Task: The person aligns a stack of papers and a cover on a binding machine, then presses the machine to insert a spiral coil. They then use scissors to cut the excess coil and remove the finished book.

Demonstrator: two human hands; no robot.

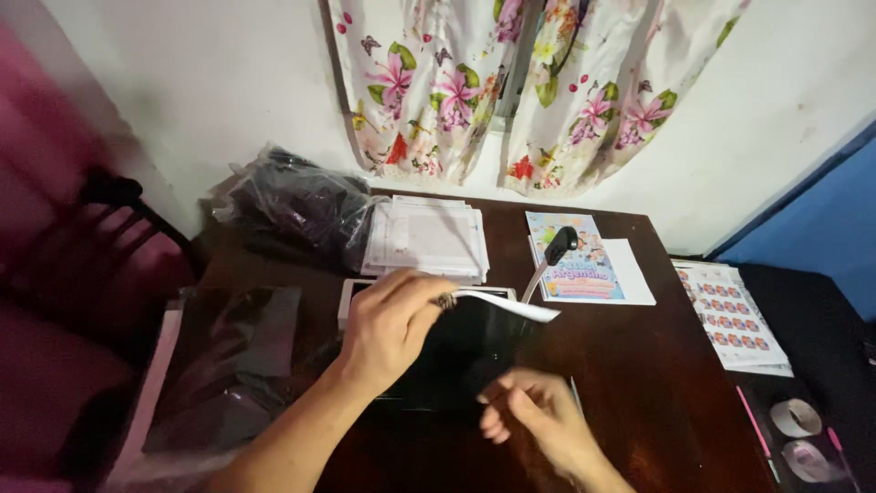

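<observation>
Two hands are at work over the dark wooden counter (pixel 639 365), and both are mine. My left hand (pixel 388 324) is closed in a pinch on one end of a white strip (pixel 511 306), which juts out rightward over a black sheet (pixel 456 351) lying on the counter. My right hand (pixel 534 420) hangs just below that black sheet, blurred, its fingers loosely curled; I cannot tell whether its grip holds anything. Beyond the black sheet lies a stack of white papers (pixel 424 237), and to the right of that stack a colourful booklet (pixel 575 260) with a small black lamp head (pixel 558 245) on a bent stalk over it. Left of the black sheet sits a clear plastic bag with dark contents (pixel 228 356); behind it, a heap of dark bags (pixel 292 210) rests against the wall under a flowered curtain (pixel 511 82). I judge the strip handles best if I keep the pinch near its end, hold it level and taut, and steady the black sheet with my free hand so nothing creases.
</observation>
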